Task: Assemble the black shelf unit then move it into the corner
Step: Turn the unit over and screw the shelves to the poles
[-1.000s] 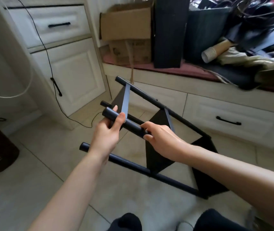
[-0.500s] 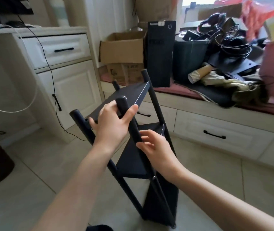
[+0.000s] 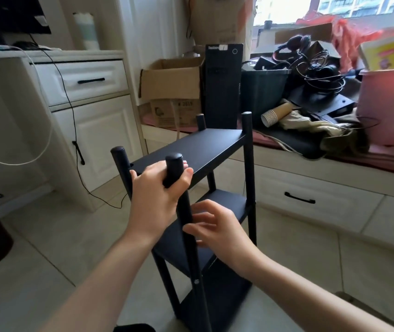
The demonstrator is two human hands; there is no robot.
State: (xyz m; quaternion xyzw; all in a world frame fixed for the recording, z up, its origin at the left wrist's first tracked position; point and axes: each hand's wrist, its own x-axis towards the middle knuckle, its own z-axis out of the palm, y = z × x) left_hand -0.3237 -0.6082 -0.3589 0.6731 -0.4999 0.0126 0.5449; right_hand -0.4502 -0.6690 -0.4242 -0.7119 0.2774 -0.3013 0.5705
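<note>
Gripping only the near post (image 3: 175,168), the left hand (image 3: 154,195) steadies the black shelf unit (image 3: 191,178) while the right hand (image 3: 217,232) hovers slack-fingered, so it may tip on the floor (image 3: 47,248).

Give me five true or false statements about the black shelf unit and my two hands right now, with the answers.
1. The black metal shelf unit stands upright on the tiled floor. True.
2. The left hand has its grip round the top of a near black post. True.
3. The right hand clutches the top shelf. False: it is lower, fingers relaxed beside the same post, near the middle shelf.
4. The unit has only one shelf. False: three show.
5. A black computer tower stands behind the unit. True.
</note>
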